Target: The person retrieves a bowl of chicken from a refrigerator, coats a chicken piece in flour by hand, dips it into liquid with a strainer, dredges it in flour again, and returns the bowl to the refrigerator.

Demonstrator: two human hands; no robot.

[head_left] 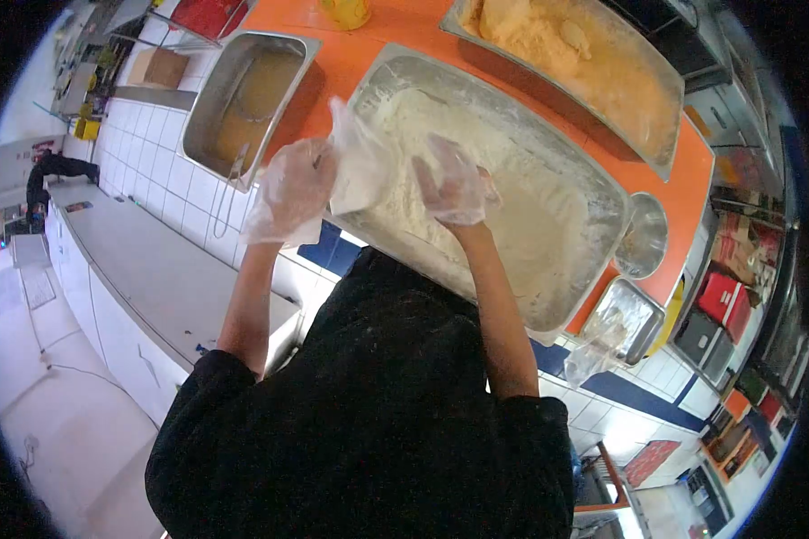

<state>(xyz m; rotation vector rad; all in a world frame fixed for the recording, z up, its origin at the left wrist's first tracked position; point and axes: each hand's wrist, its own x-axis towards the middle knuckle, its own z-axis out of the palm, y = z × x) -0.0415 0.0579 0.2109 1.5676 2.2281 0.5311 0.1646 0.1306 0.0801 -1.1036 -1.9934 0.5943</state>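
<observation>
Flour (535,225) lies spread in the large rectangular metal pan (559,314) on the orange bench (360,45), with the right hand (454,184), in a clear plastic glove, over it, fingers apart and unclenched. At the pan's left edge, the similarly gloved left hand (295,187) has its fingers partly bent beside a whitish, crumpled item (360,166), though whether it grips this is impossible to tell. Around the pan are a deep tray of yellowish liquid (265,81), a long tray of orange breading (602,67), a round metal bowl (644,235) and a small metal tray (634,314).
</observation>
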